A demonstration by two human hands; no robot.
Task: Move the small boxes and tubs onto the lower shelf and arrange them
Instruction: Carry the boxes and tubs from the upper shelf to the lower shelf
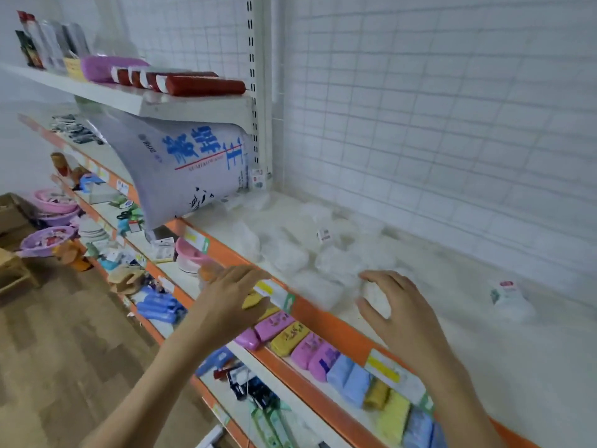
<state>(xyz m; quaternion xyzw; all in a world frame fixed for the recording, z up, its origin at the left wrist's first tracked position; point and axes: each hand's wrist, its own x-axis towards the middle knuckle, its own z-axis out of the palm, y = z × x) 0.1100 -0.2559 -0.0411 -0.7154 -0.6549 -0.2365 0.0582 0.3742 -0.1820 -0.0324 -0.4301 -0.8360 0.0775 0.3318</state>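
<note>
**Both hands at the orange shelf edge**

My left hand (232,297) grips a yellow box (253,300) at the orange shelf edge (326,313). My right hand (399,313) hovers spread wide, empty, above it. Clear tubs (300,260) cluster just behind.

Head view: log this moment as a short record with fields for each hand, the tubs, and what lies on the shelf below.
left hand: fingers curled round a yellow box at the orange shelf edge
right hand: open, fingers spread over the clear tubs, no grip yet
clear tubs: loose cluster on the white shelf, one labelled tub apart to the right
lower shelf: row of pink, yellow and blue cases
big bag: leaning, left of the tubs
</note>
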